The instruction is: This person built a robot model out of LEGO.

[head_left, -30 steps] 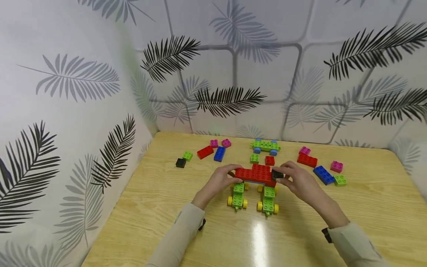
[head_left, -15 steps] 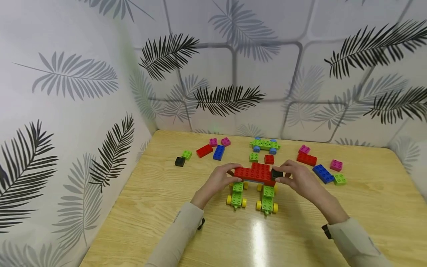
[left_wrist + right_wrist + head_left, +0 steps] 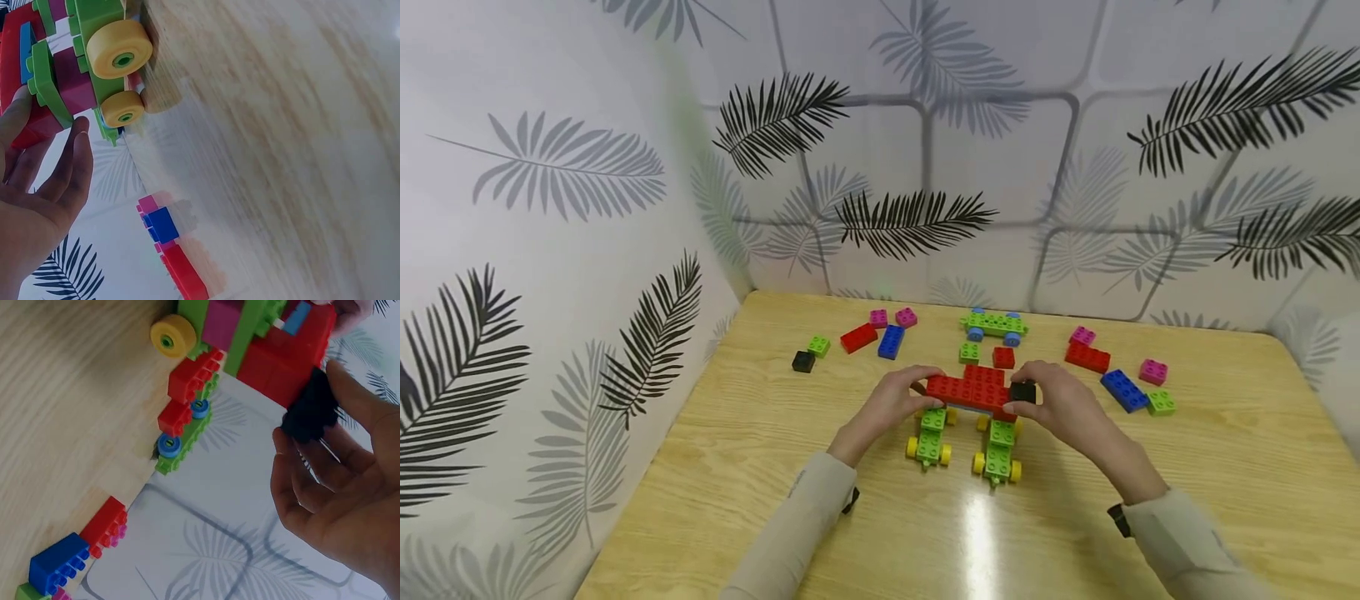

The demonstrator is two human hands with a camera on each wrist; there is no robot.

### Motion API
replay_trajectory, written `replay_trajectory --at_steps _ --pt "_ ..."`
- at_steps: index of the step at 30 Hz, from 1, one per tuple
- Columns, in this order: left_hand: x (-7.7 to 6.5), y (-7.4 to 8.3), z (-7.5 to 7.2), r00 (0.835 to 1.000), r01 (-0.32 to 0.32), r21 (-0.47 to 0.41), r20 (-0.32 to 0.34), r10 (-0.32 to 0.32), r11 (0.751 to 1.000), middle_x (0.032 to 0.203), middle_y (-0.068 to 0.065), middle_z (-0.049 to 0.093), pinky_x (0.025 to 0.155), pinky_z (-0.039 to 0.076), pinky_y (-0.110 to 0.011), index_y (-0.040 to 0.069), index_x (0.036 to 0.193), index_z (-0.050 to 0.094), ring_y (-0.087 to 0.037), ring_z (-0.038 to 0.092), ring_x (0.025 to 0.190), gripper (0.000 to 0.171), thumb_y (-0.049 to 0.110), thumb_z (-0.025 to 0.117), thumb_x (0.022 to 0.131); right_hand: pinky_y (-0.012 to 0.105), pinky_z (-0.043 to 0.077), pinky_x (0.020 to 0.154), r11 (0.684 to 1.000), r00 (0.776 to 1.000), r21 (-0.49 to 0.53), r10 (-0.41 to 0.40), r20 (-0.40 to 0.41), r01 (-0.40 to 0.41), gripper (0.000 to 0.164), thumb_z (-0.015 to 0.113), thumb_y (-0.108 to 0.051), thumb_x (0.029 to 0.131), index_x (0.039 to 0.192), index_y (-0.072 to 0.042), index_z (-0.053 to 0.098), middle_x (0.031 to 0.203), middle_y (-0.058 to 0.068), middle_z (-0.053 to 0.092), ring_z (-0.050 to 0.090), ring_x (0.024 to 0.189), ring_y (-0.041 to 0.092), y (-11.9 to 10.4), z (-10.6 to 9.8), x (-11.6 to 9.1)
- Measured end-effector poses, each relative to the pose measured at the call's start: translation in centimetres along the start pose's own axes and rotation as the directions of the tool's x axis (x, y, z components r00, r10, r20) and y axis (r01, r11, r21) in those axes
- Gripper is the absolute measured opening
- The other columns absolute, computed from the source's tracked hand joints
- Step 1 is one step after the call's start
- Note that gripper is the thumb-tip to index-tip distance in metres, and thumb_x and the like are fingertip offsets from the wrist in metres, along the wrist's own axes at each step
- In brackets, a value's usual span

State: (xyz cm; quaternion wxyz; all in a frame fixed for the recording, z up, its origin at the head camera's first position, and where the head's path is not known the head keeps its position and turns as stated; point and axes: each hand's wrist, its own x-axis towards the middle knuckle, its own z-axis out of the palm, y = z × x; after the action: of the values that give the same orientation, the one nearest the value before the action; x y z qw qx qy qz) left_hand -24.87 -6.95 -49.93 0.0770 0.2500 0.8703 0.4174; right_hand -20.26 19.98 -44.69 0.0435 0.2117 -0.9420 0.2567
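Note:
A toy brick vehicle spans two green wheeled bases [image 3: 929, 448] with yellow wheels [image 3: 119, 50]. Purple bricks [image 3: 74, 80] show between its green parts, with red bricks [image 3: 973, 390] on top. My left hand [image 3: 891, 404] grips the left end of the red bricks, thumb on the near side. At the right end, my right hand [image 3: 1063, 404] pinches a black brick [image 3: 1023, 392] between thumb and fingers. In the right wrist view, the black brick [image 3: 310, 407] touches the end of the red brick; whether it is fastened on, I cannot tell.
Behind the vehicle stands a green wheeled base [image 3: 994, 324] with blue wheels. A small red brick [image 3: 1003, 357] and a green brick [image 3: 969, 353] lie before it. Loose bricks lie left, including a black one [image 3: 802, 361], and right, including a blue one [image 3: 1124, 391].
My right hand has shifted slightly left, its thumb now reaching the near side of the red bricks beside the black brick. The left hand keeps its grip.

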Motion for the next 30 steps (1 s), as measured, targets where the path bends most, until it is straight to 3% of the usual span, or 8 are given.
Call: replay_trajectory --at_steps 5,10,15,17,20,23,27,30 --pt "0.1 0.1 0.3 1.0 0.0 0.005 -0.006 0.0 1.0 0.13 -0.004 0.06 0.083 0.051 -0.028 0.013 0.133 0.058 -0.02 0.063 0.098 0.045 0.019 0.068 0.09 0.043 0.054 0.074 1.0 0.999 -0.002 0.0 -0.041 0.0 0.039 0.079 -0.017 0.081 0.112 0.002 0.065 0.105 0.016 0.065 0.061 0.09 0.029 -0.1 0.8 0.1" --pt "0.1 -0.1 0.4 1.0 -0.003 0.008 0.001 0.003 1.0 0.132 -0.004 0.058 0.084 0.051 -0.03 0.012 0.137 0.054 -0.021 0.062 0.1 0.049 0.018 0.068 0.09 0.04 0.054 0.071 0.995 0.994 -0.061 -0.079 -0.075 0.074 0.035 0.079 -0.014 0.081 0.112 -0.002 0.069 0.098 0.012 0.065 0.059 0.085 0.027 -0.1 1.2 0.1" --pt "-0.4 -0.8 -0.6 0.999 0.007 -0.03 0.043 -0.006 1.0 0.137 -0.005 0.053 0.086 0.051 -0.033 0.021 0.146 0.044 -0.022 0.06 0.107 0.058 0.028 0.065 0.092 0.037 0.051 0.068 0.984 0.986 -0.127 -0.14 -0.094 0.127 0.029 0.078 -0.008 0.08 0.108 -0.006 0.073 0.096 0.009 0.062 0.056 0.083 0.024 -0.4 1.6 -0.1" --pt "-0.6 -1.3 -1.5 1.0 0.025 -0.047 0.019 -0.024 0.999 0.137 -0.006 0.054 0.087 0.051 -0.035 0.025 0.147 0.042 -0.022 0.059 0.109 0.058 0.033 0.062 0.094 0.036 0.05 0.067 0.981 0.985 -0.142 -0.143 -0.097 0.128 0.027 0.078 -0.007 0.08 0.106 -0.006 0.073 0.096 0.009 0.062 0.055 0.083 0.024 -0.4 1.6 -0.2" --pt "-1.0 -2.4 -3.1 0.993 0.043 -0.04 -0.11 -0.047 0.998 0.128 -0.008 0.059 0.086 0.052 -0.038 0.021 0.143 0.049 -0.024 0.059 0.108 0.049 0.033 0.059 0.096 0.035 0.049 0.068 0.981 0.987 -0.155 -0.131 -0.092 0.116 0.026 0.078 -0.007 0.08 0.105 -0.006 0.074 0.096 0.009 0.062 0.055 0.083 0.023 -0.5 1.5 -0.2" --pt "-1.4 -3.8 -4.9 0.952 0.064 0.018 -0.3 -0.056 0.998 0.121 -0.01 0.062 0.083 0.052 -0.041 0.012 0.132 0.059 -0.027 0.059 0.105 0.04 0.025 0.062 0.095 0.035 0.049 0.068 0.982 0.99 -0.164 -0.112 -0.081 0.098 0.025 0.078 -0.008 0.08 0.105 -0.006 0.074 0.096 0.009 0.062 0.054 0.083 0.023 -0.6 1.3 -0.4" --pt "-2.0 -6.2 -7.1 0.839 0.14 0.087 -0.54 -0.072 0.986 0.118 -0.015 0.059 0.08 0.051 -0.045 0.003 0.119 0.065 -0.034 0.056 0.106 0.029 0.011 0.067 0.091 0.035 0.048 0.067 0.984 0.993 -0.16 -0.096 -0.073 0.083 0.023 0.077 -0.008 0.081 0.104 -0.006 0.074 0.095 0.008 0.062 0.054 0.082 0.023 -0.6 1.2 -0.5" --pt "-2.6 -7.9 -8.2 0.76 0.244 0.053 -0.63 -0.157 0.968 0.124 -0.017 0.052 0.084 0.048 -0.048 0.001 0.12 0.064 -0.037 0.048 0.113 0.03 0.007 0.067 0.09 0.035 0.049 0.068 0.986 0.993 -0.144 -0.091 -0.069 0.08 0.023 0.077 -0.008 0.081 0.104 -0.006 0.075 0.095 0.009 0.061 0.054 0.083 0.023 -0.6 1.2 -0.6"
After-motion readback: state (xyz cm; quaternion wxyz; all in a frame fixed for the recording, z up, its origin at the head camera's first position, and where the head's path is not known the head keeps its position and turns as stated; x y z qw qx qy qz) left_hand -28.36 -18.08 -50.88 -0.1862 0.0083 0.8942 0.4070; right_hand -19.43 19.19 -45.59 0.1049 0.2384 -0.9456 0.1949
